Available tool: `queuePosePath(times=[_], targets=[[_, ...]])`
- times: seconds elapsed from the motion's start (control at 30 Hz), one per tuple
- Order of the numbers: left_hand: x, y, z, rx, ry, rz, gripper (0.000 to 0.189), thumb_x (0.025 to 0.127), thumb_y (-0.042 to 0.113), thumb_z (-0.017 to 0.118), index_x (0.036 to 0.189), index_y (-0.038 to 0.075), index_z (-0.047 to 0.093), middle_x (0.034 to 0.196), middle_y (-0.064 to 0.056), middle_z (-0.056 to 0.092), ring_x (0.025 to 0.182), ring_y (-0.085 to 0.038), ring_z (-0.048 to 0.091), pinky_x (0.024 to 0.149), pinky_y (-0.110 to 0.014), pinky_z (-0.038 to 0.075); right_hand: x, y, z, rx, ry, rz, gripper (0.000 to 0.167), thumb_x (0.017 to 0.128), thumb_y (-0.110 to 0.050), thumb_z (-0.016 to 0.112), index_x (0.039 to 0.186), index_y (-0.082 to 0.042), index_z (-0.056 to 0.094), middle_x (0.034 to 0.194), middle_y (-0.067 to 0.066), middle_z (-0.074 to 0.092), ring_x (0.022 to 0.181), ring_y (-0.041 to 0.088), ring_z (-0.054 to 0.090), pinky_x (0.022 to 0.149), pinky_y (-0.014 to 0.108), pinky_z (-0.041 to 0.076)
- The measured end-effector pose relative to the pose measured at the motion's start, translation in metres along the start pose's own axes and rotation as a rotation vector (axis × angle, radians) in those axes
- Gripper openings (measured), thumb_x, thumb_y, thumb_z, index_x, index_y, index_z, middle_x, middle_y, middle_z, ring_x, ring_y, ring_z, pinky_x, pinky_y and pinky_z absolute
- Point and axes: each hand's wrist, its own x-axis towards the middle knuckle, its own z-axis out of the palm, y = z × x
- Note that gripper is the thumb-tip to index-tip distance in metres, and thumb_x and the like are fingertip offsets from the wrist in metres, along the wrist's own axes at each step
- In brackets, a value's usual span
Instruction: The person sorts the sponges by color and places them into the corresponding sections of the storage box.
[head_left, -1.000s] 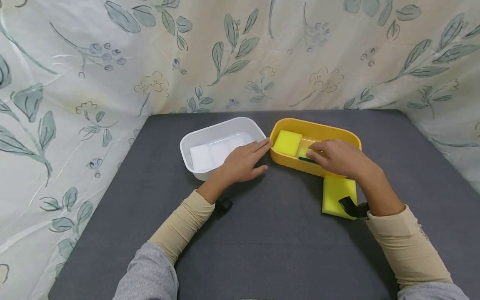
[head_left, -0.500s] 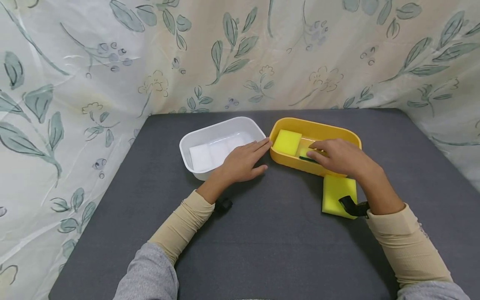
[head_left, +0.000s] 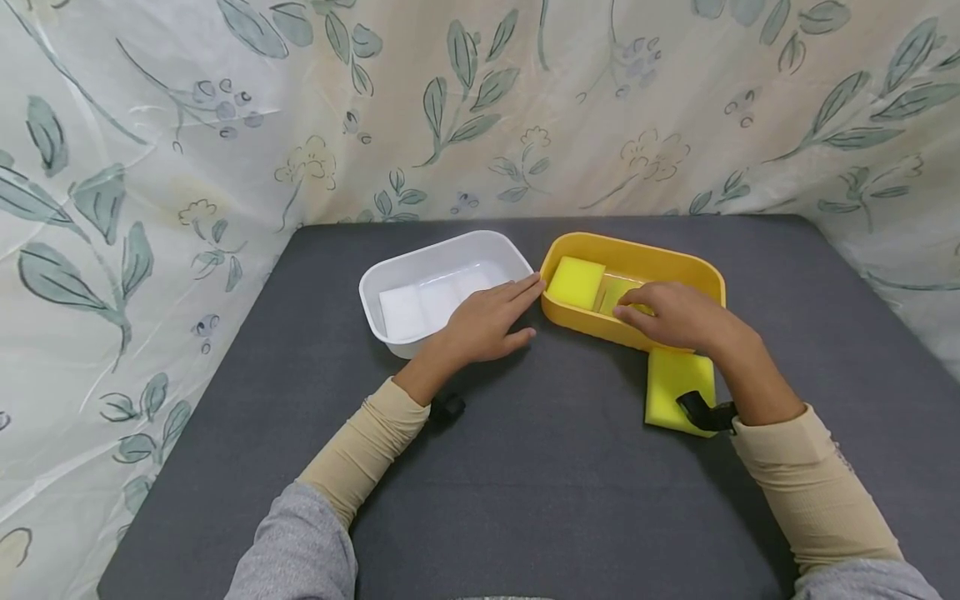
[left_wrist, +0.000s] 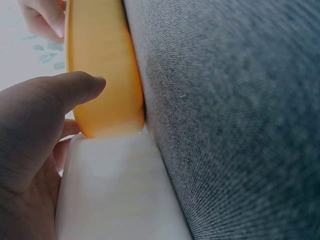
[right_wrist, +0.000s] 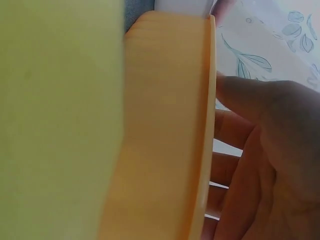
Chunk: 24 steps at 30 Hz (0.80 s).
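My left hand (head_left: 487, 323) lies with straight fingers over the right end of the white container (head_left: 442, 251), its fingertips at the near left end of the yellow container (head_left: 630, 247). In the left wrist view, the thumb stands apart, in front of the yellow wall. My right hand (head_left: 675, 315) reaches into the yellow container, thumb and fingers bent down over a yellow sponge (head_left: 611, 293) and partly hiding it; the fingertips are behind the rim in the right wrist view. Another yellow sponge (head_left: 576, 282) sits at the container's left end.
A third yellow sponge (head_left: 675, 392) lies on the dark grey table (head_left: 525, 492), in front of the yellow container and partly under my right wrist strap. Inside the white container are white blocks (head_left: 402, 313). A leaf-patterned sheet (head_left: 450, 108) hangs behind the table.
The dark green edge of the sponge under my right hand, visible earlier, has gone from sight, and that sponge now looks flatter. My right hand shifted slightly; my left hand stayed in place.
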Motion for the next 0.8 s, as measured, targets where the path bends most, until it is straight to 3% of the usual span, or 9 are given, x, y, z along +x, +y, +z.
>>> queuePosePath(times=[0.23, 0.5, 0.8], targets=[[0.0, 0.0, 0.003, 0.002, 0.006, 0.0, 0.075, 0.102, 0.039, 0.055, 0.162, 0.012, 0.019, 0.166, -0.002, 0.018, 0.149, -0.017, 0.025, 0.118, -0.033, 0.024, 0.002, 0.003, 0.003, 0.036, -0.032, 0.024, 0.046, 0.104, -0.043, 0.054, 0.119, -0.002, 0.071, 0.1, 0.005, 0.069, 0.081, 0.019, 0.059, 0.077, 0.044, 0.049], [-0.001, 0.002, 0.005, 0.004, 0.007, -0.005, 0.075, 0.102, 0.039, 0.056, 0.162, 0.012, 0.018, 0.166, -0.002, 0.018, 0.149, -0.016, 0.023, 0.118, -0.033, 0.023, 0.001, 0.002, 0.006, 0.029, -0.047, -0.016, 0.051, 0.103, -0.04, 0.055, 0.125, 0.005, 0.065, 0.122, 0.018, 0.066, 0.107, 0.033, 0.061, 0.093, 0.054, 0.047], [-0.001, 0.004, 0.009, 0.009, 0.021, 0.0, 0.076, 0.102, 0.038, 0.057, 0.161, 0.011, 0.019, 0.166, -0.003, 0.019, 0.148, -0.017, 0.025, 0.118, -0.034, 0.024, -0.008, 0.0, 0.005, 0.063, -0.078, 0.004, 0.071, 0.101, -0.051, 0.055, 0.141, 0.008, 0.05, 0.142, 0.027, 0.051, 0.128, 0.043, 0.048, 0.104, 0.061, 0.038]])
